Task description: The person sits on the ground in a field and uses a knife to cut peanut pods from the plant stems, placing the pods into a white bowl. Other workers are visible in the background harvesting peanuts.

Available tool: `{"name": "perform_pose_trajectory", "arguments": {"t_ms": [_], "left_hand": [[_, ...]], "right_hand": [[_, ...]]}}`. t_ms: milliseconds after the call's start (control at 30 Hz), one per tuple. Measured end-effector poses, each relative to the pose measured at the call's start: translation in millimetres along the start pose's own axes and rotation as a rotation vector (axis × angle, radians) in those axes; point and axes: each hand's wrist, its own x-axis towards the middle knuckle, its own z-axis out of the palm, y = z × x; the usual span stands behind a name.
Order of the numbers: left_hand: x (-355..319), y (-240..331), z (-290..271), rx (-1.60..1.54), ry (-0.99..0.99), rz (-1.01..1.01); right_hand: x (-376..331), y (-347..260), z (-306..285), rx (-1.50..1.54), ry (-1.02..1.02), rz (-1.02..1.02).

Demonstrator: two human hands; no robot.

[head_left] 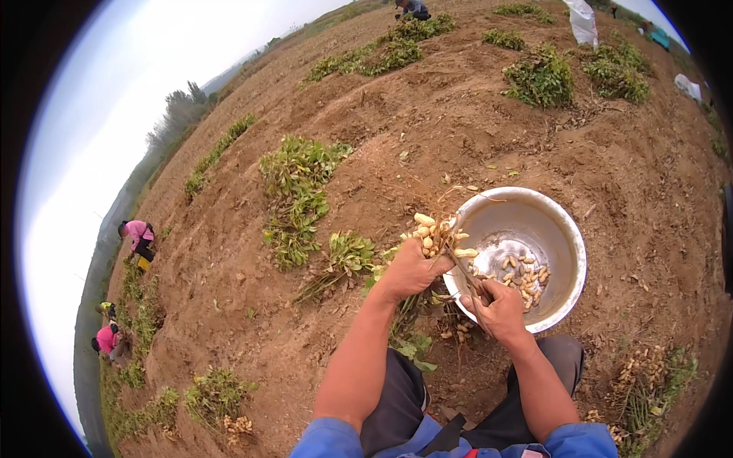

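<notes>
My left hand (pixel 410 269) grips a bunch of peanut plant stems, with a cluster of pale peanuts (pixel 434 233) sticking up from the roots above my fist. My right hand (pixel 501 308) is closed on a root or pod of the same bunch, right at the near rim of a round metal bowl (pixel 569 237). Several loose peanuts (pixel 527 276) lie in the bottom of the bowl. The green leaves of the held plant (pixel 408 336) hang down between my knees.
Pulled peanut plants lie in rows on the brown soil, the closest ones (pixel 298 198) to my left, and another pile with pods (pixel 645 382) at my right. Other people work at the far left (pixel 137 237) and at the top (pixel 412 9). White sacks (pixel 584 21) stand far off.
</notes>
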Motion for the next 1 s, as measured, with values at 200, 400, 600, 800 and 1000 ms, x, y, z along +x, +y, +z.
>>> {"name": "perform_pose_trajectory", "arguments": {"t_ms": [200,400,600,800,1000], "left_hand": [[26.7,-38.8,16.4,0.089,0.078,-0.063],[38.6,-21.8,57.2,-0.355,0.068,-0.207],[67.8,-60.1,78.8,-0.104,0.185,-0.089],[65.4,-64.7,53.9,-0.162,0.244,-0.106],[45.1,-68.0,24.1,0.278,0.309,-0.194]], "right_hand": [[-3.9,18.1,3.6,-0.065,0.135,0.038],[-18.9,25.4,-16.0,1.108,-0.285,0.468],[-22.2,22.1,-32.0,1.325,-0.224,0.679],[-27.1,19.7,-29.1,1.172,-0.209,0.579],[-19.2,12.0,-21.4,0.357,-0.090,0.166]]}}
